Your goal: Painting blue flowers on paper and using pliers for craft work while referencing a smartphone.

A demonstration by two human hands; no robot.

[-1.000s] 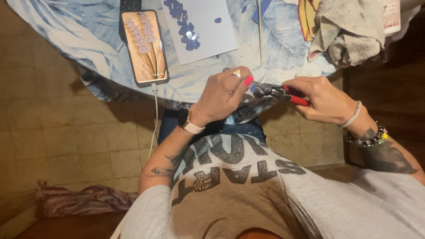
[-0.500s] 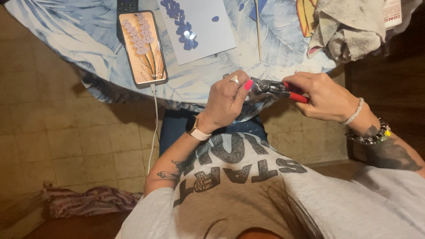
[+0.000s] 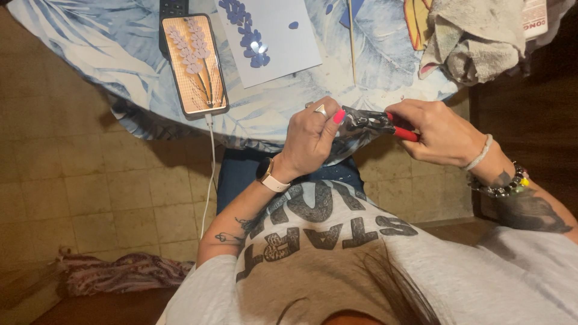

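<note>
Red-handled pliers (image 3: 385, 123) sit at the middle of the head view, held just off the near edge of the bench (image 3: 120, 66), over the person's lap. The right hand (image 3: 442, 132) is wrapped tight around the red grips, a pale band and a beaded bracelet on its wrist. The left hand (image 3: 310, 138), with a ring and a bright pink thumbnail, is closed at the dark metal head of the tool, fingers pinched against it; whatever small piece lies between fingers and tool is hidden, so I cannot tell what it is. Both hands meet at the pliers, almost touching. A watch with a light strap shows on the left wrist. On the bench, covered in a blue leaf-print cloth, a phone (image 3: 195, 63) lies face up showing a lavender sprig, with a white cable (image 3: 211, 168) hanging from it over the edge. Just beside the phone lies a pale card (image 3: 280, 36) bearing small blue petal shapes. A thin wooden stick (image 3: 351, 42) lies further right, and a crumpled grey rag (image 3: 475, 39) sits near the far right corner.
</note>
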